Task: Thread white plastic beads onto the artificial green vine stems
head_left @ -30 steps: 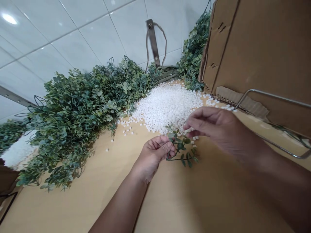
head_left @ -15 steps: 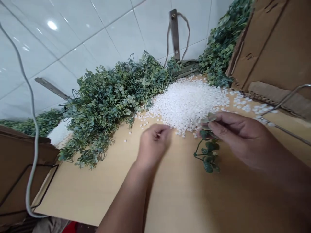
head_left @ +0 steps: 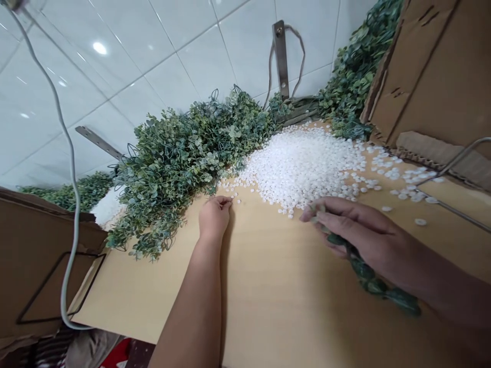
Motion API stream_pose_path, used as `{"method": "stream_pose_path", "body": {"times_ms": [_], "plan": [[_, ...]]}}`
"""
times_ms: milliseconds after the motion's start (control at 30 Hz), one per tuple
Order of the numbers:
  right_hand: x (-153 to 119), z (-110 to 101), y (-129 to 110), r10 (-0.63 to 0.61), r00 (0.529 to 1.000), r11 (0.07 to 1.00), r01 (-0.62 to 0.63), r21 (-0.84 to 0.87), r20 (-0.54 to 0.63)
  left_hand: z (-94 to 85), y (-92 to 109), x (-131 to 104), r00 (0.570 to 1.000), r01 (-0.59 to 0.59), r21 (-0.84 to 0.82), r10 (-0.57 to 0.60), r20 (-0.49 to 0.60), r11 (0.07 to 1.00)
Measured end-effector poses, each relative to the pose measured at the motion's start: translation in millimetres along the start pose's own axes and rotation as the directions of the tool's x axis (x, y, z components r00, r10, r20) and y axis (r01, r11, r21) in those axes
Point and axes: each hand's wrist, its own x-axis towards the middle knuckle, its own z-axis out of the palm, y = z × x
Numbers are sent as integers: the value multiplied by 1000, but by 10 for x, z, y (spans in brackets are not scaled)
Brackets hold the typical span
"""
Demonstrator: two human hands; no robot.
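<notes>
The sprig (head_left: 378,287) is now in the right hand (head_left: 360,232), pinched between thumb and fingers above the table (head_left: 268,291), its leaves trailing under the palm; a second ago the left hand (head_left: 212,219) held it. That leaves the left hand off the sprig, fingertips pressed together just beside stray white discs at the edge of their pile (head_left: 303,158); I cannot tell whether they grip one. A heap of greenery (head_left: 180,153) crowds the left hand's far side, while a cardboard box (head_left: 441,76) and bent wire (head_left: 460,154) hem in the right.
</notes>
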Motion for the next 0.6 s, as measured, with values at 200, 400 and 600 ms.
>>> {"method": "stream_pose_path", "body": {"times_ms": [200,400,600], "plan": [[10,87,76,-6,999,988,14,-153,49,81,176,-121,995,9,-265,17,95,964],[51,95,159,-23,1000,981,22,-191,-2,232,580,-588,864,279,-720,162,478,636],[78,95,190,-85,996,977,81,-196,-10,248,665,-699,789,429,-743,187,585,514]]}}
